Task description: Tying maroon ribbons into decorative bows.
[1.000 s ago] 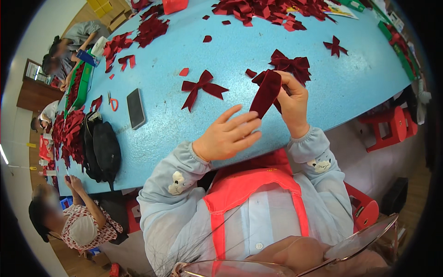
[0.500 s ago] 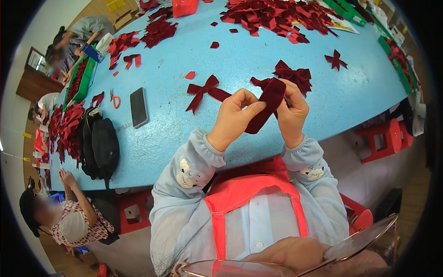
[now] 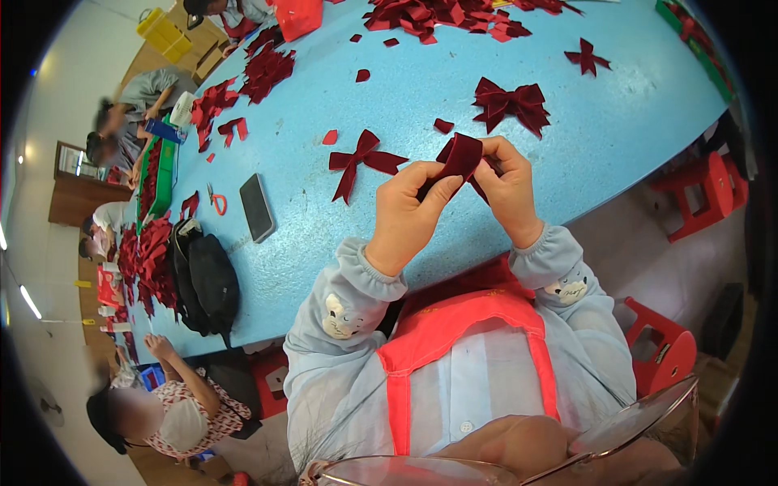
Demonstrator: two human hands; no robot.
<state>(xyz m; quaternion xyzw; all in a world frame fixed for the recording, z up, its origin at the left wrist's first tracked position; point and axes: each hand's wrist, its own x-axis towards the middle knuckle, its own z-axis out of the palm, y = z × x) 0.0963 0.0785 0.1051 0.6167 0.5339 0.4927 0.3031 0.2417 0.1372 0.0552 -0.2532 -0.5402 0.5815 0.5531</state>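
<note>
Between both hands, over the near part of the blue table, is a dark red velvet ribbon (image 3: 460, 155) bent into a loop. My left hand (image 3: 410, 209) pinches its lower left side between thumb and fingers. At the loop's right side, the fingers of my right hand (image 3: 508, 185) close on the ribbon; part of it is hidden behind them. A bow with pointed tails (image 3: 365, 162) lies just left of the hands. Beyond them lies a fuller, layered bow (image 3: 510, 106), with a small ribbon scrap (image 3: 443, 125) close by.
On the blue table (image 3: 316, 219) lie a phone (image 3: 257, 208), orange-handled scissors (image 3: 218, 202) and a black bag (image 3: 212, 283). Ribbon piles (image 3: 438, 16) spread at the far side. A small bow (image 3: 587, 57) sits far right. Red stools (image 3: 701, 194) stand right; a co-worker (image 3: 174, 397) sits left.
The ribbon strip, held long and slanted before, is now curled into a loop between my hands. The whole view has shifted, showing more of the room at left.
</note>
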